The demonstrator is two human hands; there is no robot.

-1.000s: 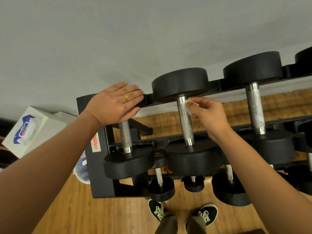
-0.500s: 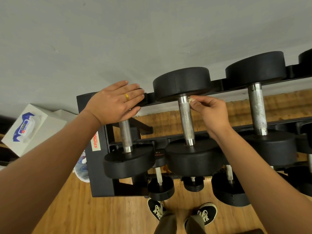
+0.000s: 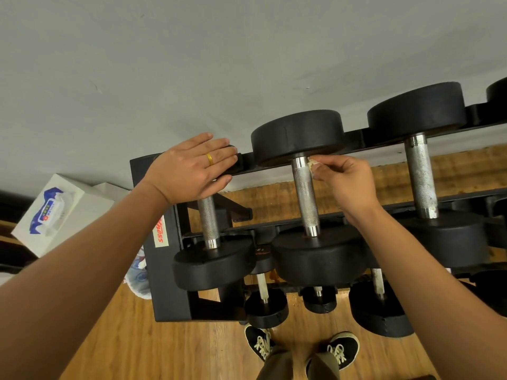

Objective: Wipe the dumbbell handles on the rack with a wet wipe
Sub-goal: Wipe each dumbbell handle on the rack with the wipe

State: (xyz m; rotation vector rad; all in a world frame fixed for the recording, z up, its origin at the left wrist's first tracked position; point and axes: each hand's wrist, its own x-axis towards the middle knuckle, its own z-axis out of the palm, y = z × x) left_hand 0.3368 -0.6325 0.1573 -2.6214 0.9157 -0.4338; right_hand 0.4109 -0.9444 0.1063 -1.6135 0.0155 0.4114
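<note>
Right hand (image 3: 344,179) pinches a wet wipe (image 3: 312,162) against the middle dumbbell handle (image 3: 305,196); left hand (image 3: 189,168) rests flat, fingers straight, on the rack (image 3: 164,270).

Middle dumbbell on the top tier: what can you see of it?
The dumbbell has two thick round black heads, matte and rubbery-looking, joined by a knurled metal handle with smooth shiny collars at both ends. The knurling looks dull and blotchy. It lies across the top tier of the rack, handle pointing away from the camera, a head at each rail. The right hand pinches a small wadded wipe against the handle's far end, on its right side.
</note>
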